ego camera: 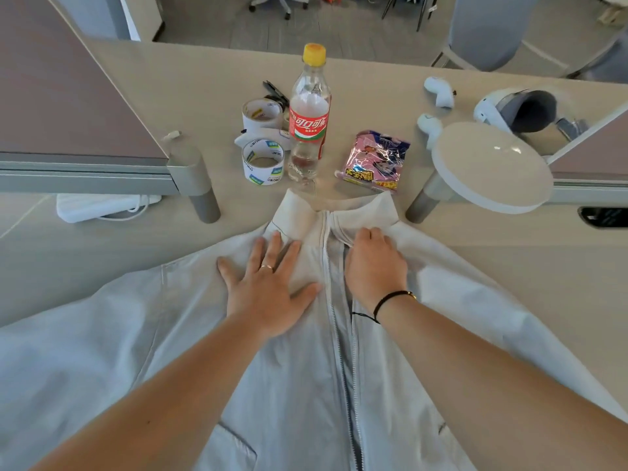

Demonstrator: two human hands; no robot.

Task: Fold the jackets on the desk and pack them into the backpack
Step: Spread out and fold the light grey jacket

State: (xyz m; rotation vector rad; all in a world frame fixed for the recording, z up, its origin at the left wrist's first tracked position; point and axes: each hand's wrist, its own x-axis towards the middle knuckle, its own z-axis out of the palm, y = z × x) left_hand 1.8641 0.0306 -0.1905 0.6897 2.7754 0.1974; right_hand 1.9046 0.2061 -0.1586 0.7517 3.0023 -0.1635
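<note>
A pale bench (142,83) carries tape rolls (262,161), a bottle (309,113) and a snack packet (373,161). Nearer, the jacket (458,300) lies spread, zipped. The left hand (268,283) presses flat, fingers straight, likely smoothing; the right hand (373,263) curls, apparently pinching cloth beside the zip.

an office: desk (509,266) with partition panels (68,96), swivel chairs (272,3) beyond.
</note>
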